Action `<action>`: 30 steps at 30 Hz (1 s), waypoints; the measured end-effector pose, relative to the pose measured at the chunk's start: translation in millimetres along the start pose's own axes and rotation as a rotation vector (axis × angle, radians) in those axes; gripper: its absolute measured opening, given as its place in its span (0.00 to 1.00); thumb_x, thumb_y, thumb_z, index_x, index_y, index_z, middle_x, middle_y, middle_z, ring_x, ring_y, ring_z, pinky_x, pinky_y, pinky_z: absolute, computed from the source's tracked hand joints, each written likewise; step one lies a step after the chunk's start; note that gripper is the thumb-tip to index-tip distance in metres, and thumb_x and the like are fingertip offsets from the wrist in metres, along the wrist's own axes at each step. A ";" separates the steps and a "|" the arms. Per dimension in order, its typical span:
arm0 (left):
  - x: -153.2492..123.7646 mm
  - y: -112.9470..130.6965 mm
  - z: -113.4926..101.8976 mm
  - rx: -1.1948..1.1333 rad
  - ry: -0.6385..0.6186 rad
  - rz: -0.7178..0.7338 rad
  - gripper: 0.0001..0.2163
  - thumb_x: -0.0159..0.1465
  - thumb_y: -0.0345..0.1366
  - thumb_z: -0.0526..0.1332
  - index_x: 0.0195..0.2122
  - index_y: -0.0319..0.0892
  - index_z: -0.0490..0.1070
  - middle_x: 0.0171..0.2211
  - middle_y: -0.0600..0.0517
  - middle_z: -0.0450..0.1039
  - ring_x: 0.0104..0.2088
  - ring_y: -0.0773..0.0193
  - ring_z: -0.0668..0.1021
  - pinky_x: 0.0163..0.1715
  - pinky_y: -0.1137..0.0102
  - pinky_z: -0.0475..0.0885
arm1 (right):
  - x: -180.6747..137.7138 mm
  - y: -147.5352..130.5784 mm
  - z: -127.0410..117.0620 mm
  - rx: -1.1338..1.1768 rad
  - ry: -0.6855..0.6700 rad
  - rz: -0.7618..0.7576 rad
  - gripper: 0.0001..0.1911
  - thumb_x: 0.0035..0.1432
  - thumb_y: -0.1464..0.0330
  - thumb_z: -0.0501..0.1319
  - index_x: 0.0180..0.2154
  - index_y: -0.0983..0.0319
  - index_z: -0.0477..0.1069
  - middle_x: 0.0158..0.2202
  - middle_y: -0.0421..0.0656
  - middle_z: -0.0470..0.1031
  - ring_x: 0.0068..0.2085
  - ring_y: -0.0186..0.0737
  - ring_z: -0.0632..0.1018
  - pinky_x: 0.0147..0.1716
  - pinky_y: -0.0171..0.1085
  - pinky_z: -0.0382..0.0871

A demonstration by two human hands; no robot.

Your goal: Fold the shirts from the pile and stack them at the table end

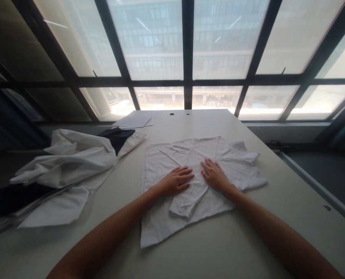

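A white shirt (160, 166) lies spread on the white table, wrinkled in places. One sleeve is folded across its body, with the cuff end pointing toward me. The collar end lies to the right. My left hand (176, 181) rests flat on the middle of the shirt, fingers stretched out to the right. Just right of it, my right hand (214, 174) also lies flat on the cloth, its fingers pointing away and slightly left. Both hands are open and grip nothing.
A heap of white and dark clothes (79, 159) hangs over the left side of the table (218, 248). Papers (134, 122) lie behind the heap. Large framed windows (155, 38) stand beyond the far edge. The table's right edge runs beside the shirt.
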State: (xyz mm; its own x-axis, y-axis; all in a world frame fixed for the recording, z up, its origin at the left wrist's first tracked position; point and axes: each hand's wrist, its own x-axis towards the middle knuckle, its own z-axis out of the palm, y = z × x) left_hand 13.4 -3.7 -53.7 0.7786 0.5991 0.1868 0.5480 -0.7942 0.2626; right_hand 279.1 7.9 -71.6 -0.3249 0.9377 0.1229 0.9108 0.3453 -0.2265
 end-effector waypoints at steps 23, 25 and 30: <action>0.5 -4.6 1.5 -0.029 0.009 0.002 0.23 0.73 0.46 0.56 0.68 0.52 0.63 0.69 0.49 0.61 0.70 0.52 0.61 0.69 0.52 0.56 | 3.1 0.5 0.5 0.004 0.084 0.111 0.30 0.72 0.59 0.48 0.70 0.66 0.57 0.73 0.57 0.48 0.73 0.55 0.48 0.69 0.56 0.41; 0.5 -5.2 2.1 -0.027 0.013 0.009 0.23 0.73 0.46 0.56 0.69 0.52 0.62 0.69 0.50 0.60 0.70 0.52 0.60 0.69 0.52 0.56 | 1.3 -1.5 -2.2 0.028 0.109 -0.008 0.31 0.72 0.59 0.48 0.71 0.64 0.55 0.74 0.54 0.47 0.74 0.51 0.46 0.69 0.54 0.40; 0.8 -4.8 1.2 -0.020 -0.003 0.003 0.24 0.74 0.47 0.55 0.69 0.52 0.61 0.70 0.50 0.59 0.71 0.53 0.58 0.70 0.54 0.54 | 0.5 -4.9 -4.9 0.065 -0.046 -0.246 0.31 0.72 0.56 0.47 0.70 0.60 0.56 0.74 0.49 0.50 0.74 0.46 0.49 0.70 0.50 0.42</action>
State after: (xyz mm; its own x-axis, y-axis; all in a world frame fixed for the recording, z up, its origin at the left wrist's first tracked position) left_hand 11.8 0.4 -56.0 0.7810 0.5966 0.1845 0.5397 -0.7935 0.2811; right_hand 275.8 6.5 -65.8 -0.5471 0.8256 0.1381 0.7852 0.5633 -0.2572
